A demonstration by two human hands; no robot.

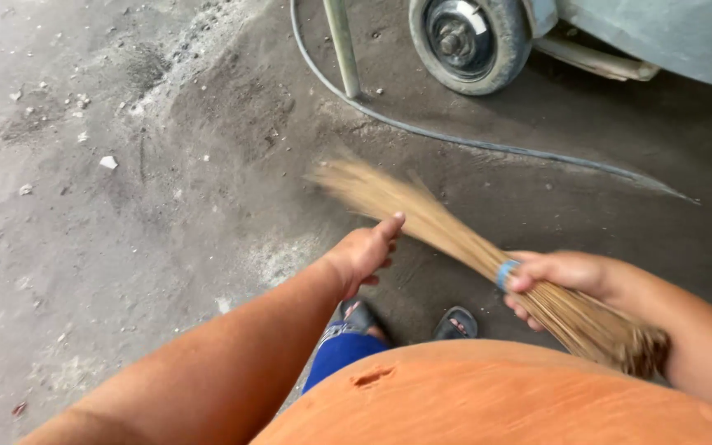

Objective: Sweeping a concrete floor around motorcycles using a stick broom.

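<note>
Straw broom (422, 218): gripped in right hand (558, 276) at blue band (506, 274), below wheel (469, 37).
Left hand (366, 251): open, empty, just beside bristles.
Hose (488, 144): lay between wheel and broom.

No packages, labels, signs or screens in view.
</note>
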